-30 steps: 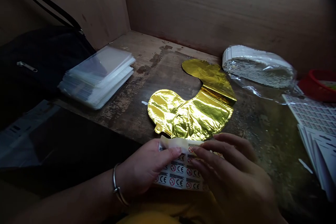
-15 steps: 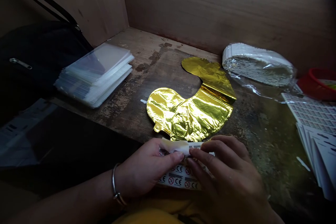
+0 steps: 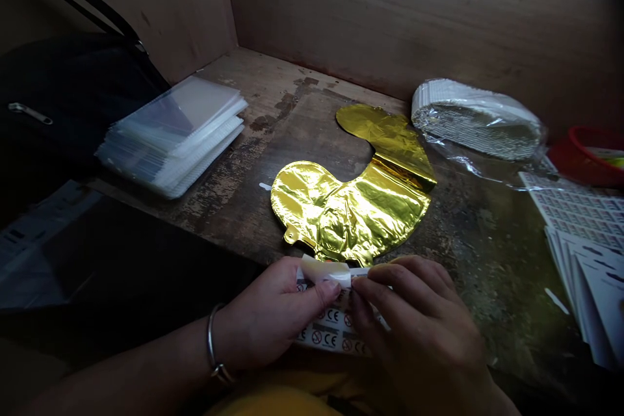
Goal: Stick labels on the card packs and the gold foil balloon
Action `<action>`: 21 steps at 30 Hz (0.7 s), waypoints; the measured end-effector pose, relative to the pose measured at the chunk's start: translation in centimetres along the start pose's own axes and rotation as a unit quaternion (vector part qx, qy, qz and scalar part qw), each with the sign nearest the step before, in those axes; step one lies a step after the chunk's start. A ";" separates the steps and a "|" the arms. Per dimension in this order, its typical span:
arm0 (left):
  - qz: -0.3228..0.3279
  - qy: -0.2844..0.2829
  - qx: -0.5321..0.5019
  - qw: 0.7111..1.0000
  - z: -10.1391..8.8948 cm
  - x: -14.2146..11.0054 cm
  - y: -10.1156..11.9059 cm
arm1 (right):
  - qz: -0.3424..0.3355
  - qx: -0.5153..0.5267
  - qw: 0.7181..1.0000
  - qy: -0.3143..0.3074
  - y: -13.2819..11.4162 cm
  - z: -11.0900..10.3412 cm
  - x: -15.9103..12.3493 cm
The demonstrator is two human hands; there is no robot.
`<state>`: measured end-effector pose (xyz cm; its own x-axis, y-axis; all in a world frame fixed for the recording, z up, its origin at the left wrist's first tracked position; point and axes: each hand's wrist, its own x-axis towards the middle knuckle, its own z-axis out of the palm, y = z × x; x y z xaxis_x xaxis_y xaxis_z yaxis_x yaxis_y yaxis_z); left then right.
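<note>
A worn wooden worktop [image 3: 292,78] carries a crumpled gold foil balloon [image 3: 348,201], with a stack of clear plastic sleeves [image 3: 170,136] off to the left. At the near edge, just below the balloon, both hands hold a sheet of CE labels [image 3: 331,331]. The left hand [image 3: 268,318], wearing a metal bangle [image 3: 210,344], and right hand [image 3: 414,325] each grip closed, pinching a curled backing strip [image 3: 324,271].

We are in a cramped packing workshop: a scarred dark wooden workbench [image 3: 312,117] boxed in by brown board walls [image 3: 390,13], holding stacked clear plastic sleeves [image 3: 170,136] and white printed label sheets [image 3: 575,208].
</note>
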<state>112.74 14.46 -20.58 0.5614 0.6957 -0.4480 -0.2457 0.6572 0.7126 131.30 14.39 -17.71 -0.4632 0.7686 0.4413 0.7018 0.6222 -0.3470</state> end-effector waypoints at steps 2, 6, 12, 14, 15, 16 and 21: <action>-0.004 0.015 0.000 1.000 -0.3 0.2 -0.3 | 0.041 0.038 0.998 -0.005 0.0 -0.1 -0.2; -0.023 0.026 -0.015 0.999 -0.8 0.3 -0.7 | 0.141 0.106 0.983 -0.050 0.2 -0.6 -0.7; -0.021 0.028 -0.015 0.999 -0.5 0.1 -0.6 | 0.054 0.060 0.996 -0.035 0.3 -0.4 -0.6; -0.010 0.006 -0.010 1.000 -0.3 0.0 -0.3 | 0.033 0.043 0.997 -0.046 0.3 -0.3 -0.4; -0.004 -0.001 -0.003 1.000 -0.2 0.0 -0.2 | 0.028 0.037 0.997 -0.055 0.3 -0.3 -0.4; 0.000 -0.003 0.006 1.000 -0.1 -0.1 -0.1 | 0.023 0.031 0.997 -0.065 0.3 -0.3 -0.4; 0.003 0.023 0.034 0.999 0.0 -0.5 0.1 | -0.007 0.000 0.997 -0.072 0.2 -0.4 -0.3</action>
<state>112.45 14.19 -20.22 0.5224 0.7131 -0.4675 -0.1942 0.6333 0.7491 131.79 14.20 -17.52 -0.5456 0.7737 0.3221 0.6952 0.6324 -0.3416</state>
